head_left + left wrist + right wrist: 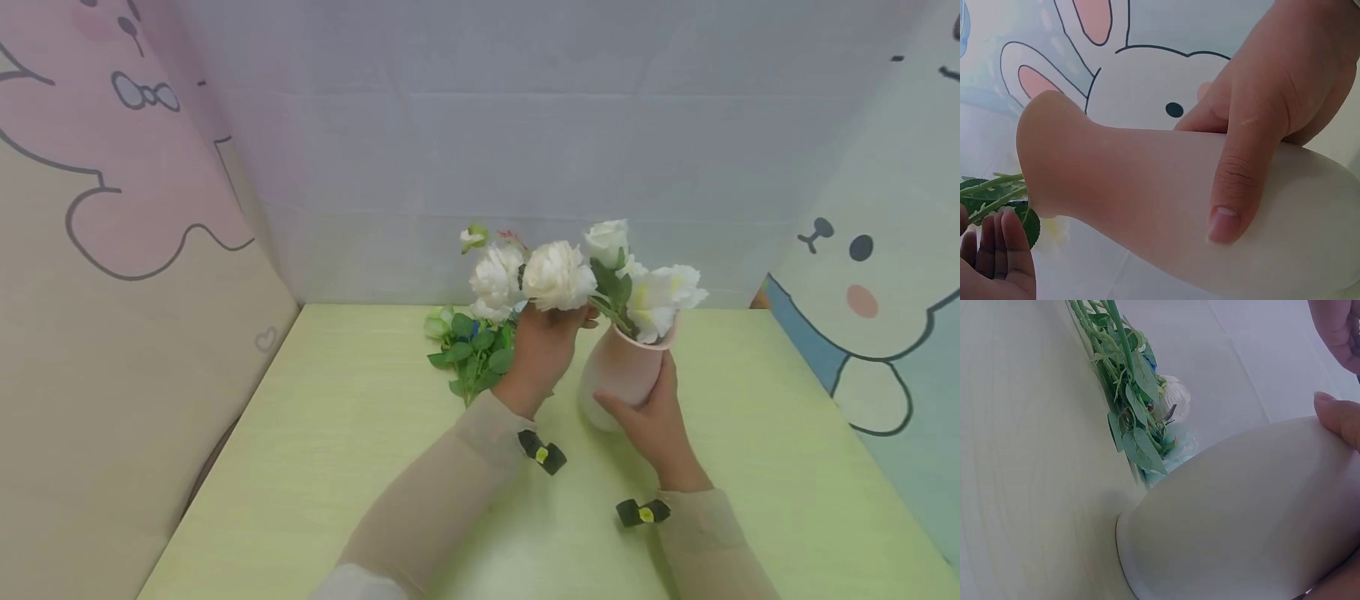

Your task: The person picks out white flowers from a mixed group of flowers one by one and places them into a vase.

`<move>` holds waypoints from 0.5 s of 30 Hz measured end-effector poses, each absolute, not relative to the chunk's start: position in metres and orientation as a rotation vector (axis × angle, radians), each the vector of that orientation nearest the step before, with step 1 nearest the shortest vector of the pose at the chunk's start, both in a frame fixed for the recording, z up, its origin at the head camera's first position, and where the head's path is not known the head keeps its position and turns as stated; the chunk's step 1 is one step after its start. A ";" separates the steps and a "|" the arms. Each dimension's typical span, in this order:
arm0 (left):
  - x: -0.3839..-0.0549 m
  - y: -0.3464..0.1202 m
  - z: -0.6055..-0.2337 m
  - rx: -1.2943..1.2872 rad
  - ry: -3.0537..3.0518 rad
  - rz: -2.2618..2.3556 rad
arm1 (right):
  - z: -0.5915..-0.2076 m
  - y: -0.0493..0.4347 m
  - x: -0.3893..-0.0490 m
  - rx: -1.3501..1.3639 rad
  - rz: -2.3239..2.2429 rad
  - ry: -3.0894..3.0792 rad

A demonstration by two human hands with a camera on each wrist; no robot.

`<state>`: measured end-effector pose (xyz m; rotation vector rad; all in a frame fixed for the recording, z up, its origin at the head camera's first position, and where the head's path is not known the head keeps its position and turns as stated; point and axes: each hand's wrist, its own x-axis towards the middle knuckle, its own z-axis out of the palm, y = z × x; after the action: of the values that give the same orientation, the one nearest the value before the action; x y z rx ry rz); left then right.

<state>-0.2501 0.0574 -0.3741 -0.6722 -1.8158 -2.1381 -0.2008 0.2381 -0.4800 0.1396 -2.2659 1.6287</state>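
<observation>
My right hand [656, 417] grips the pale vase [618, 375] around its body, thumb on the near side; the vase stands tilted on the table. In the left wrist view, the right thumb [1235, 194] lies along the vase wall. A white rose [607, 242] and white-and-yellow petalled flowers [660, 300] stand in its mouth. My left hand [540, 354] is just left of the rim, beneath two big white peony-like blooms [558, 275]. Its curled fingers, at the lower left of the left wrist view, hold green stems [991, 190] that reach the vase mouth; their grip is partly hidden.
Left of the vase, more artificial flowers with green leaves [480, 354] lie on the pale yellow-green table [337, 450]. The right wrist view shows their leafy stems [1129, 387] beside the vase base. Cartoon-printed panels [862, 275] border the table at both sides.
</observation>
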 end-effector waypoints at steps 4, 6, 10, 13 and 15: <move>-0.251 0.061 -0.375 -0.674 -1.668 -2.248 | -0.480 0.238 -0.201 0.145 1.638 -2.265; -0.251 0.062 -0.375 -0.681 -1.602 -2.291 | -0.480 0.237 -0.201 0.145 1.630 -2.268; -0.251 0.062 -0.373 -0.671 -1.610 -2.285 | -0.479 0.237 -0.201 0.143 1.624 -2.269; -0.250 0.060 -0.371 -0.662 -1.816 -2.081 | -0.480 0.237 -0.201 0.144 1.627 -2.265; -0.248 0.058 -0.368 -0.650 -1.998 -1.847 | -0.480 0.237 -0.201 0.141 1.630 -2.264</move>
<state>-0.2484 0.0584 -0.3684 -0.6496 -1.9984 -1.8467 -0.2010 0.2372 -0.4802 0.1405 -2.2642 1.6295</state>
